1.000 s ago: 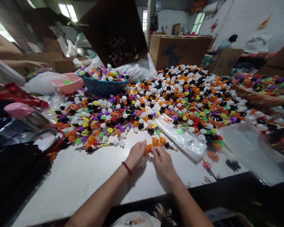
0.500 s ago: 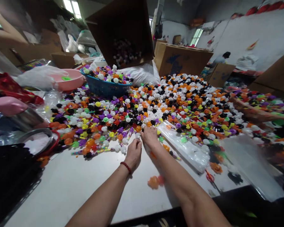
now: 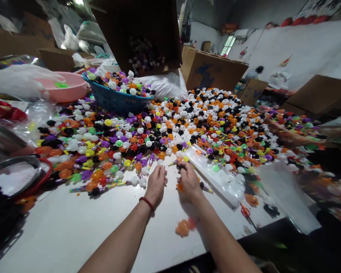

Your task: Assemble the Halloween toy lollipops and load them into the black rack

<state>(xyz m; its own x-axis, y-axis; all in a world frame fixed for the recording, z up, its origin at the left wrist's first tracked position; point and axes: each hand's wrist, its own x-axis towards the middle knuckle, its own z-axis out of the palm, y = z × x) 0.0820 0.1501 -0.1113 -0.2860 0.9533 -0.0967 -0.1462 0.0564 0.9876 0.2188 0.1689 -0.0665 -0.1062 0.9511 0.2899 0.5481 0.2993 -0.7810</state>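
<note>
1. Your right hand (image 3: 190,184) pinches a black piece (image 3: 182,166) just above the white table (image 3: 102,231).
2. Your left hand (image 3: 155,185) curls beside it; whether it grips anything, you cannot tell.
3. An orange piece (image 3: 182,228) lies apart; countless others remain loose in the pile (image 3: 216,113).
4. The clear bags (image 3: 216,174) look unfilled.
</note>
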